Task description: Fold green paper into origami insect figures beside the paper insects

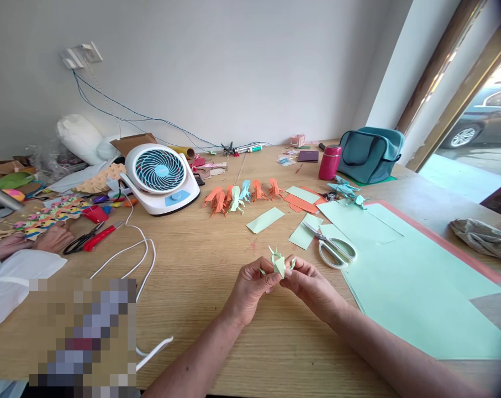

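Observation:
A light green folded-paper figure (pixel 279 266) with thin pointed limbs is pinched between my two hands above the table's front middle. My left hand (pixel 252 284) grips its left side, thumb and fingers closed. From the right, my right hand (pixel 312 284) pinches the same figure with thumb and forefinger; the fingertips hide part of it. Beyond my hands stand several orange paper figures (pixel 259 190), a light green one (pixel 235 200) and a blue one (pixel 245 191). White-handled scissors (pixel 335 251) lie to the right, partly over a light green paper strip (pixel 304 232).
Large light green sheets (pixel 416 298) cover the table's right side. A teal bag (pixel 370 155) and a pink flask (pixel 330 163) stand behind. A white fan (pixel 163 179) stands left, its white cable (pixel 144 243) trailing forward. Another person's hand (pixel 53 237) rests near red-handled pliers (pixel 103 235).

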Demonstrator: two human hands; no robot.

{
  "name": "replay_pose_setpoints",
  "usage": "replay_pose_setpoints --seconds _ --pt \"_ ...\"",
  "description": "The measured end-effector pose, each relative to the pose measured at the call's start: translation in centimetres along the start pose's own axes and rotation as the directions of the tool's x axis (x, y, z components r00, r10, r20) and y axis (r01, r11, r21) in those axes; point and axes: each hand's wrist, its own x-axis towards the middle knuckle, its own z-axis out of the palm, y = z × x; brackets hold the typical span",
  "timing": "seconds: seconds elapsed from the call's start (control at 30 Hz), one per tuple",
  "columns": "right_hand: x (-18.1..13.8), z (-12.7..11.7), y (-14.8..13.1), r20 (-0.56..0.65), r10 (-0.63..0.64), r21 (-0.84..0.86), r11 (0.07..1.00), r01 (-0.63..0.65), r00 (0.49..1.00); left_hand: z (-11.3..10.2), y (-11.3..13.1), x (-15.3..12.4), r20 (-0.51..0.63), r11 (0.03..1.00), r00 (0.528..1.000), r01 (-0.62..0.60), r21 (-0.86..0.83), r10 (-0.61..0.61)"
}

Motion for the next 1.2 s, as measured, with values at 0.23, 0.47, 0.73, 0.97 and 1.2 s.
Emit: replay_pose_setpoints --seconds 0.23,0.47,0.73,0.97,1.2 --pt "0.19 0.22 0.4 0.039 0.069 0.205 0.976 -0.076 0.997 0.04 0.2 -0.1 0.092 0.996 0.992 -0.092 0.009 0.091" --pt "0.1 0.09 0.27 0.017 0.071 0.207 0.976 -0.073 0.997 -0.2 0.24 0.13 0.075 0.994 0.992 -0.102 0.028 0.1" --pt "-0.31 0.48 0.22 0.116 0.047 0.178 0.982 -0.067 0.992 0.08 0.36 -0.24 0.108 0.991 0.987 -0.122 0.046 0.116" --pt "0.06 0.6 0.39 -0.006 0.058 0.24 0.969 -0.055 0.998 -0.14 0.27 0.18 0.071 0.998 0.996 -0.054 -0.034 0.056" --pt "0.19 0.39 0.47 0.002 0.071 0.191 0.979 -0.07 0.997 -0.29 0.29 0.31 0.069 1.0 0.997 -0.02 -0.017 0.021"
